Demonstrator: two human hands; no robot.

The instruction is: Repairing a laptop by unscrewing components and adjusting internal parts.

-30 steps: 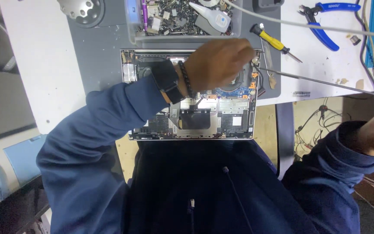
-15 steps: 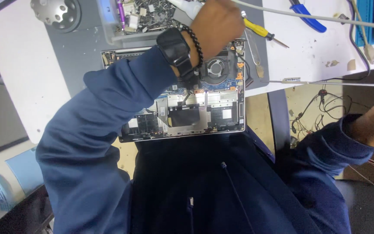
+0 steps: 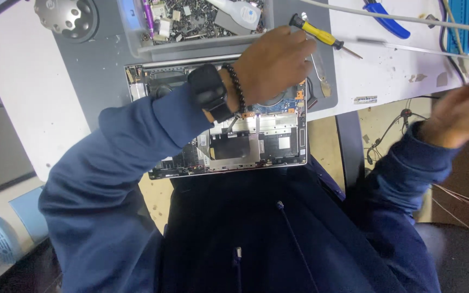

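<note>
— Where is the left hand [image 3: 275, 68]?
— Resting on the opened laptop [image 3: 256, 144] at its far edge, fingers curled; whether they grip anything, I cannot tell.
— And the right hand [image 3: 462, 111]?
— Blurred, raised right of the laptop, off the table [image 3: 392, 70]; its fingers are unclear.

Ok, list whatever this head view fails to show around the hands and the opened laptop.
- Left hand: fingertips curl out of sight over the opened laptop; any grasp hidden.
- Right hand: motion-blurred, cut by the right edge.
- Laptop's left half: covered by the blue sleeve.
- Parts tray: cropped at the top; contents too small.
</note>
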